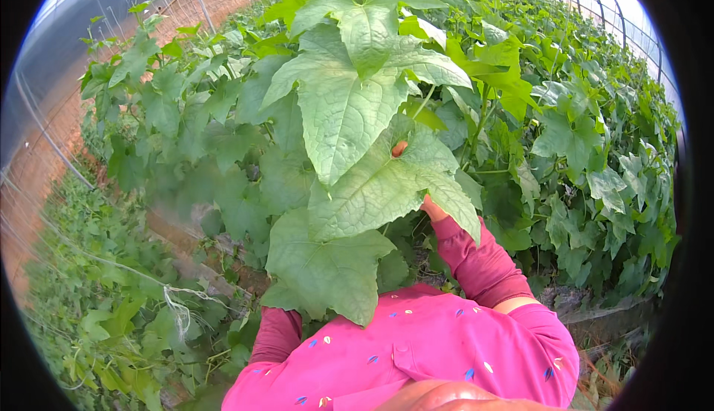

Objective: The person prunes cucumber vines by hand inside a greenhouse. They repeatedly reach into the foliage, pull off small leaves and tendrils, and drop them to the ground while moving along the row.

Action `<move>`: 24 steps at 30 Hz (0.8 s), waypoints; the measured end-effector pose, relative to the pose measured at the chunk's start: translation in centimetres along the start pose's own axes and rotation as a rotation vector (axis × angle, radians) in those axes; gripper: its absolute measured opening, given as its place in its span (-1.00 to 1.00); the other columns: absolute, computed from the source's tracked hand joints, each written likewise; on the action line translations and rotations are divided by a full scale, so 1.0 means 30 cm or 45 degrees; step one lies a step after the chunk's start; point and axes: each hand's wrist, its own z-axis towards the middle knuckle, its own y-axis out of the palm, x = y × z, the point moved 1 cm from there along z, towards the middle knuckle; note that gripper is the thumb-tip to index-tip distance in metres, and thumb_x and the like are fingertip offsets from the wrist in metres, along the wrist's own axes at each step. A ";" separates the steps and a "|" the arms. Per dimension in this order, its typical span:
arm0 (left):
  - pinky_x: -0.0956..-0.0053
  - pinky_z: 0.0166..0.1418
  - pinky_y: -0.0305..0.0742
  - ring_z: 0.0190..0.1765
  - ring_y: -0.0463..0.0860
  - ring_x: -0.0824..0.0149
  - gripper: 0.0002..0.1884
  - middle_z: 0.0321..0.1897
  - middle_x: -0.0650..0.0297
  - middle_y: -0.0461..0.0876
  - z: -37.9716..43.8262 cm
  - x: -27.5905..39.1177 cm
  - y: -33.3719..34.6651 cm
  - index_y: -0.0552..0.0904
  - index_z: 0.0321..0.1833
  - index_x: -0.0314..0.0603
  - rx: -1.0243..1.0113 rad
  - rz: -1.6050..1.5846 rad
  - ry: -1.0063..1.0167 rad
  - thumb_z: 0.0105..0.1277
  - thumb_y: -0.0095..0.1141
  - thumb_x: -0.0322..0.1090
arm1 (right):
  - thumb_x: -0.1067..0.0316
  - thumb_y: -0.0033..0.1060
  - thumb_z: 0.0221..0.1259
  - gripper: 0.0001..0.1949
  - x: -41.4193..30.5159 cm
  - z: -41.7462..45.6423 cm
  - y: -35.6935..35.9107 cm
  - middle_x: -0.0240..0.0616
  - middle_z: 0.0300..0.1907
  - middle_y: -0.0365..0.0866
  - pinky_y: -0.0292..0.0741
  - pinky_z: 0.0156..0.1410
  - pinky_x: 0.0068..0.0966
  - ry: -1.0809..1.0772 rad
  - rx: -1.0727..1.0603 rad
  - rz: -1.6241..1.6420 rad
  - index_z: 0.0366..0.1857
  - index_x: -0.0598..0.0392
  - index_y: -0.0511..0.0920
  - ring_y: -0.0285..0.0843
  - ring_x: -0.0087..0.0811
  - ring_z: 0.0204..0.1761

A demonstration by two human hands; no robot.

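Note:
Large lobed leaves of a climbing gourd-type vine hang straight before my chest. My right hand reaches in behind a broad leaf, and most of it is covered. A bit of a finger shows above through a gap in that leaf; whether the hand grips anything is hidden. On the other side, my left sleeve ends under a low, drooping leaf, which hides my left hand entirely. Both forearms wear dark pink sleeve covers.
Dense rows of vines fill the right and back beneath greenhouse hoops. Left lie low foliage, a knotted white string, a slanting pole and bare soil. Thin support strings run among the plants.

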 end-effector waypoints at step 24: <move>0.56 -0.01 0.50 -0.05 0.58 0.45 -0.75 -0.03 0.22 0.64 -0.211 1.085 -0.811 0.57 0.06 -0.29 0.667 -0.071 1.026 0.44 -0.04 -0.35 | 0.18 0.08 0.34 -0.73 -0.034 -0.060 0.060 -0.31 -0.08 0.58 0.62 -0.07 -0.43 0.628 0.171 -0.098 0.02 0.04 0.49 0.60 -0.40 -0.08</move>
